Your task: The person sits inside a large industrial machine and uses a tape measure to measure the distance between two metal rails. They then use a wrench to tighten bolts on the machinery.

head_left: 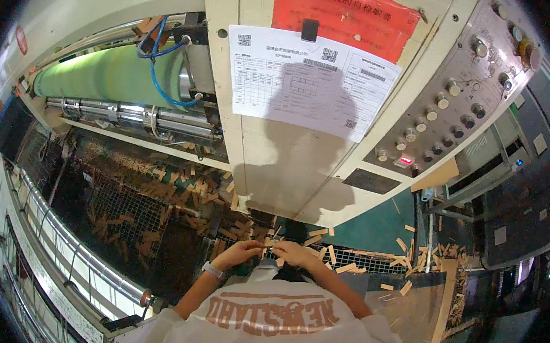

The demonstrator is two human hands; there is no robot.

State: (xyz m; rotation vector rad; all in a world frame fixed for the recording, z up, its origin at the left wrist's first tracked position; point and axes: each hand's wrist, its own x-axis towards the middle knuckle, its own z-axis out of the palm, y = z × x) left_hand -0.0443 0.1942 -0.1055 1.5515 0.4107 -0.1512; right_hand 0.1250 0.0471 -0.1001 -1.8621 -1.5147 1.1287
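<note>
My left hand point(242, 254), with a pale band on the wrist, is raised in front of my white shirt point(265, 314). Close to it on the right is my right hand point(296, 254). Both hands have their fingers drawn together, meeting over something small that is too little to make out. Beyond them stands a cream machine cabinet point(288, 166), bearing my shadow. A white printed sheet point(256, 74) hangs on it under a black clip point(310, 30), over a red notice point(387, 33).
Knobs and buttons fill a control panel point(445, 110) on the right. At left are a green roller point(113, 74) with blue hoses point(159, 90) and a long metal roller point(84, 250). Cardboard scraps point(190, 194) litter the grated floor point(126, 206). A brown sheet point(418, 309) lies at right.
</note>
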